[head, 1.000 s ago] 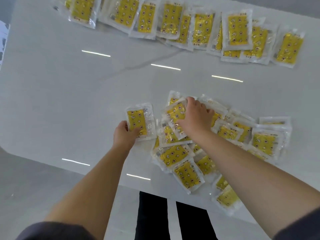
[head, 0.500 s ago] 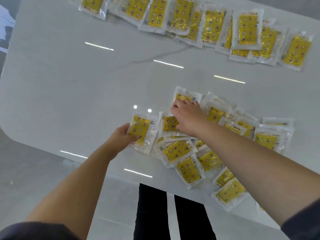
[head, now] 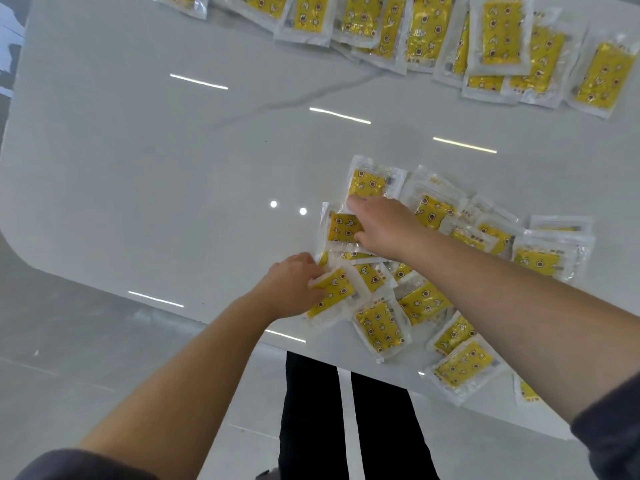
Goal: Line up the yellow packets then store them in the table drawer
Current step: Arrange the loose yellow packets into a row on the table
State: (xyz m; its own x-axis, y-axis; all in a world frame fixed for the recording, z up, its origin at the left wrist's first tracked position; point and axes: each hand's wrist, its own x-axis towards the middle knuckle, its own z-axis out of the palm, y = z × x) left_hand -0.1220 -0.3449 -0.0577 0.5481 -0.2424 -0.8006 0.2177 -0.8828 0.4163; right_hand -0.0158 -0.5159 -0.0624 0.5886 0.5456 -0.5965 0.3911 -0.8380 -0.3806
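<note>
A loose heap of yellow packets point(head: 429, 303) in clear wrap lies on the white table point(head: 173, 174) near its front edge. My left hand point(head: 291, 289) holds one yellow packet point(head: 332, 292) at the heap's left side, tilted above the others. My right hand point(head: 384, 226) reaches over the heap and pinches another packet point(head: 343, 228) at the heap's upper left, just below a further packet point(head: 370, 181). A row of overlapping yellow packets point(head: 433, 32) runs along the table's far edge.
The table's rounded front left corner point(head: 20, 247) borders grey floor tiles point(head: 86, 358). My dark trouser legs point(head: 346, 427) stand below the front edge. Several packets point(head: 464, 368) lie close to that front edge at the right.
My left hand carried its packet right and down onto the heap's left side. My right hand stayed on the heap, and its fingers closed on a packet at the upper left.
</note>
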